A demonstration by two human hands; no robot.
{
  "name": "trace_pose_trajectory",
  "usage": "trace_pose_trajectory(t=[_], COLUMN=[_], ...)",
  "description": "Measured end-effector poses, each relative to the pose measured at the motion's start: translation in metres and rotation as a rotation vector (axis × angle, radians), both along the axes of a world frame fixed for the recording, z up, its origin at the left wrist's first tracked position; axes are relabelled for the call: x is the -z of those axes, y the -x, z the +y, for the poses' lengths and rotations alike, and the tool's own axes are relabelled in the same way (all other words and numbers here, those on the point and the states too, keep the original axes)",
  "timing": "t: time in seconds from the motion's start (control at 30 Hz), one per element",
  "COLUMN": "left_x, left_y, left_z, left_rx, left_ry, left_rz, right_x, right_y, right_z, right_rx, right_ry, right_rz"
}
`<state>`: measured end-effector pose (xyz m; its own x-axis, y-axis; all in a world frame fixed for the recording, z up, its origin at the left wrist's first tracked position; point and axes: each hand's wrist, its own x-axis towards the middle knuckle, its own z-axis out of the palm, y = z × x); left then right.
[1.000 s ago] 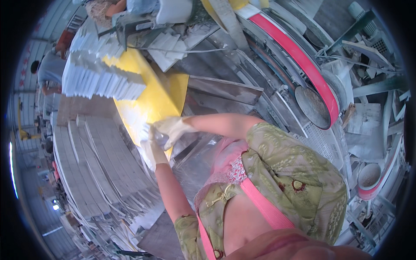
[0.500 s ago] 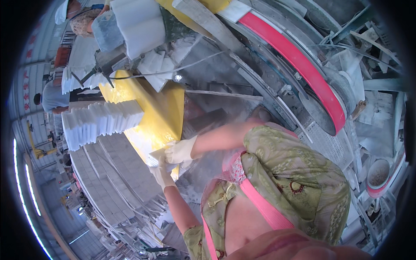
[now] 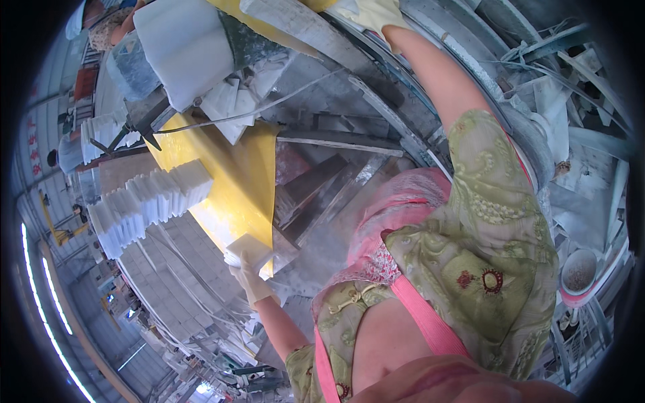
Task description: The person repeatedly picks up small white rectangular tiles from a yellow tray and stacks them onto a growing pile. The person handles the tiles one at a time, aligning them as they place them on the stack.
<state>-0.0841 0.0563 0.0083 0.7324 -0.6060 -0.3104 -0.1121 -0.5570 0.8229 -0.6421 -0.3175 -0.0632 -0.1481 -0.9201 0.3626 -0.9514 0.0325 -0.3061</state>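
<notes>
A white block (image 3: pixel 247 250) is gripped in the gloved left hand (image 3: pixel 252 279) at the near edge of the yellow table (image 3: pixel 232 181). A row of white blocks (image 3: pixel 144 201) is already stacked on the table's left side. The gloved right hand (image 3: pixel 373 15) is raised beyond the table; whether anything is gripped cannot be told.

My rubbery pale glove (image 3: pixel 250 279) grips a matt white stone tile (image 3: pixel 246 250) beside the smooth, glossy yellow table (image 3: pixel 238 181).
</notes>
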Motion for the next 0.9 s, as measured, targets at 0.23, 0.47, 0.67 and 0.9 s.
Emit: trace_pose_trajectory(t=[0.23,0.47,0.67,0.9], left_x=[0.008,0.013,0.007,-0.015], left_y=[-0.008,-0.017,-0.003,0.032], left_z=[0.004,0.004,0.004,0.001], left_rx=[0.051,0.051,0.058,0.066], left_ry=[0.073,0.108,0.129,0.079], left_rz=[-0.014,0.012,0.013,-0.027], right_x=[0.019,0.006,-0.025,-0.022], right_y=[0.036,0.089,0.102,0.06], right_z=[0.053,0.228,0.28,0.274], right_rx=[-0.208,-0.226,-0.391,-0.451], right_ry=[0.044,-0.12,-0.436,-0.396], right_rz=[-0.046,0.213,0.166,0.254])
